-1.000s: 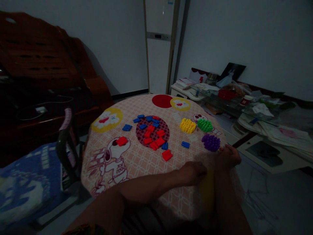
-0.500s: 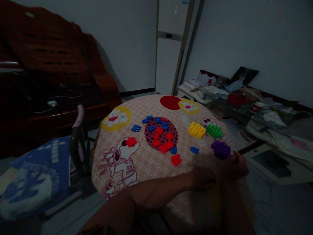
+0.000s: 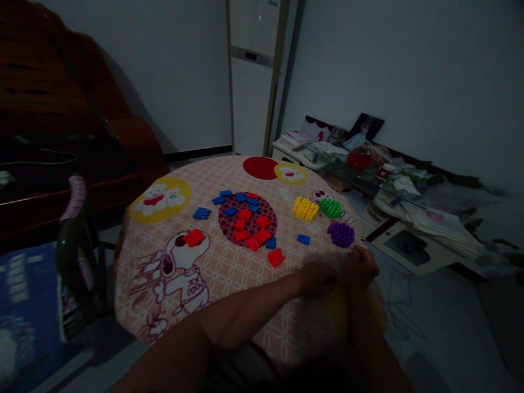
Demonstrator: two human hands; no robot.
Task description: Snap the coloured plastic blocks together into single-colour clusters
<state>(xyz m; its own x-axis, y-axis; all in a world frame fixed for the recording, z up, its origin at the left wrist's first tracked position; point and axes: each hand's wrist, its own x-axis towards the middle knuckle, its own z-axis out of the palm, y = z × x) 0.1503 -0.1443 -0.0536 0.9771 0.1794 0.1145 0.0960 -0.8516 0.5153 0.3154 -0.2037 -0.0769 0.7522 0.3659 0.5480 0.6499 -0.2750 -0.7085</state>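
My left hand [image 3: 318, 278] rests at the near side of the round table, fingers curled in and dark, so anything inside is hidden. Close to its right, my right hand [image 3: 363, 266] is closed too, thumb upward, its contents not visible. Just beyond it lies a cluster of purple plastic pieces [image 3: 341, 234]. Yellow [image 3: 305, 209] and green [image 3: 331, 207] clusters sit behind that. A lone blue piece [image 3: 303, 239] lies ahead of my left hand, with a red piece [image 3: 275, 257] to its left. Several red pieces [image 3: 257, 238] and blue pieces [image 3: 231, 211] are scattered mid-table.
A patterned cloth covers the table [image 3: 229, 169]. At left stands a chair [image 3: 76, 245] with a blue cover, before a wooden bench [image 3: 135, 142]. A cluttered cabinet [image 3: 388, 218] runs along the right wall. A tall white unit [image 3: 250, 103] stands in the corner.
The whole view has swung to the right, so table, pieces and hands appear further left. Both hands keep their closed shape, and the pieces lie as before.
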